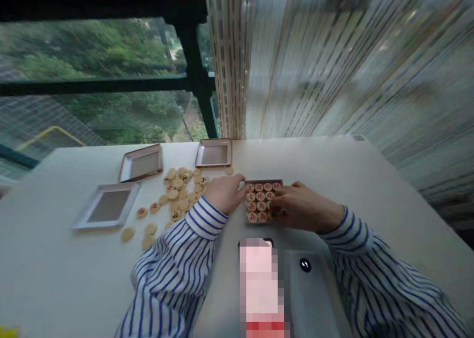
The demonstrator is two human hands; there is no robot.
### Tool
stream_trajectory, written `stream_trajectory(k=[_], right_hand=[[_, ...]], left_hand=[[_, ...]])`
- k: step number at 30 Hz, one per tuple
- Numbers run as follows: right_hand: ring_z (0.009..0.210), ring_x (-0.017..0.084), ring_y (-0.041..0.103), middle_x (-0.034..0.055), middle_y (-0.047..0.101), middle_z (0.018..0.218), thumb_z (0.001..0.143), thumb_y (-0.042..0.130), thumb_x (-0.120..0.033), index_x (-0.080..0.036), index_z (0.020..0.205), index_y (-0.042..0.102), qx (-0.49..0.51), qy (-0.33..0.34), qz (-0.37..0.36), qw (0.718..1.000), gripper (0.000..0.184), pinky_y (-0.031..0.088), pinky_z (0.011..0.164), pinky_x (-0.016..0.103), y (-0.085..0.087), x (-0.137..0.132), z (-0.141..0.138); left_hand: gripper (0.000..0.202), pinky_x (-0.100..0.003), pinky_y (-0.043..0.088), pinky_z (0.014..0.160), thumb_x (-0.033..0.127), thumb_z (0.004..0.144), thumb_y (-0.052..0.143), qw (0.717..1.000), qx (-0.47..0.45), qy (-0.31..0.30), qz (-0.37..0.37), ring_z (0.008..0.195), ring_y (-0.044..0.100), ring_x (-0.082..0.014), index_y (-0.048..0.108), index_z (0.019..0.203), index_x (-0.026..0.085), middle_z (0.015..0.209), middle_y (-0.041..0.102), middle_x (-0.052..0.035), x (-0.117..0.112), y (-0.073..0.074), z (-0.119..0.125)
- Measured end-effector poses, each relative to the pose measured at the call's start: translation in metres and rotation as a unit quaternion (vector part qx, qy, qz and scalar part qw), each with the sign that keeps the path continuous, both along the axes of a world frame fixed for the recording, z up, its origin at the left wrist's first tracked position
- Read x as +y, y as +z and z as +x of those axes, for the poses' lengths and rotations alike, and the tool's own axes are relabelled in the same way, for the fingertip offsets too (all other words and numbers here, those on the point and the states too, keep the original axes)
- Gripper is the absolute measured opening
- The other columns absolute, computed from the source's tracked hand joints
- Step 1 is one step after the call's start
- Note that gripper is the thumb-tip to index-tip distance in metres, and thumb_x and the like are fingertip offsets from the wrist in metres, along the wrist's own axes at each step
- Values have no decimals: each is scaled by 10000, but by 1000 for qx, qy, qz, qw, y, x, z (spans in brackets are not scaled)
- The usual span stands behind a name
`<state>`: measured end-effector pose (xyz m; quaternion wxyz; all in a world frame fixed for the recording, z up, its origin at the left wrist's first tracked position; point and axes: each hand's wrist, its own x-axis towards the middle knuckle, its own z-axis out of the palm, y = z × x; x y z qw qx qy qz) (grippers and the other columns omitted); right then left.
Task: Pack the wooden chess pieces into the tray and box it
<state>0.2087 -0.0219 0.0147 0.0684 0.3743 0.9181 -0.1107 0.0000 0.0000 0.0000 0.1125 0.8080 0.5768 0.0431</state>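
The shallow box [258,223] stands on the counter [374,190], red-marked discs [260,196] in rows inside; the left grip [242,186], part-open, touches its left edge, seemingly clasping nothing; the right grip [273,203] curls over its right side, its underside hidden, so whether it holds a disc I cannot tell; pressing unevenly there could jolt the rows; the left sleeve [174,274], dragging, could scatter the loose discs [181,192] nearby.

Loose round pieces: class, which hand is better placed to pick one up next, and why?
Probably the left hand: it is nearer the loose pieces, while the right hand reaches over the opposite side of the box.
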Motion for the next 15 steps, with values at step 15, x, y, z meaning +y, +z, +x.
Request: stream_trajectory(k=[15], right_hand=[[809,187,560,47,627,856,775,505,-338,-205,786,617,-5,0,-1,1000,175,308,693,328,2,0,1]], left_hand=[[373,-318,454,691,435,832,414,1000,13,2,-1,842,633,-218,580,1091,224,928,691,-50,1,0,3]])
